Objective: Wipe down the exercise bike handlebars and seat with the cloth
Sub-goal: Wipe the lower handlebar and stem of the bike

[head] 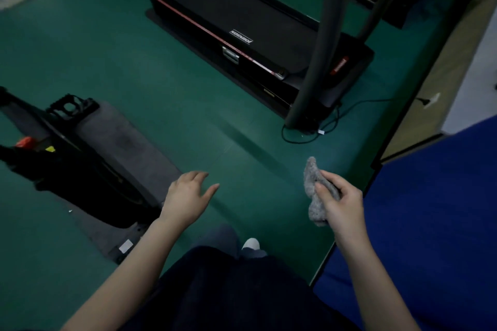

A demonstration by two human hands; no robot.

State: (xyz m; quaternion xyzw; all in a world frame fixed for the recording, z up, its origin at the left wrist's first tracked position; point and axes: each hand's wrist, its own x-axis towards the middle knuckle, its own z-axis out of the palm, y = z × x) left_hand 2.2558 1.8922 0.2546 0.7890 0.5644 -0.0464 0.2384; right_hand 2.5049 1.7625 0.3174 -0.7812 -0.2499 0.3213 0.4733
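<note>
Over the green floor (134, 62), your right hand (341, 207) grips a grey cloth (313, 183) while your left hand (187, 197) hangs empty.

Your right hand's fingers are closed around the bunched cloth, which sticks out above and below the fist, beside a blue pad (430, 209) along the floor's right edge. Your left hand is spread, fingers apart, touching nothing, just beside the exercise bike's (80, 158) dark base on its grey mat (129, 137) toward the floor's left edge. A black treadmill (242, 27) lies farther off, its cable (330, 121) trailing on the floor.

Green floor (107, 48): treadmill (242, 35), bike mat (129, 142).
</note>
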